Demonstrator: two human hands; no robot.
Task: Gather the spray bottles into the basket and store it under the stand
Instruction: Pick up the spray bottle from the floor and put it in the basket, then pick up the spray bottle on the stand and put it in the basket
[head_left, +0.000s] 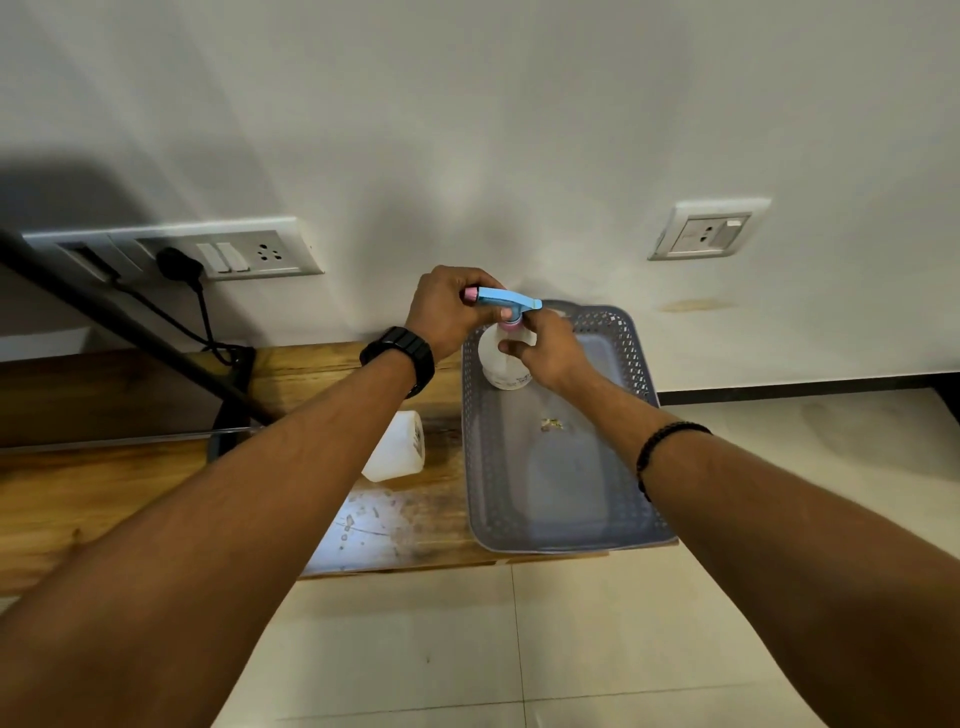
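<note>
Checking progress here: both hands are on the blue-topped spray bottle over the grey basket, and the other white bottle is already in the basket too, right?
Not quite. The head view shows the other white bottle lying on the wooden stand, left of the grey basket, not in it. Both hands, left and right, are on the blue-topped spray bottle over the basket.

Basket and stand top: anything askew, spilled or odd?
Yes. A white bottle lies tipped on the wooden stand, left of the basket. Small crumpled debris sits on the basket floor. A pale smear marks the stand's front.
</note>
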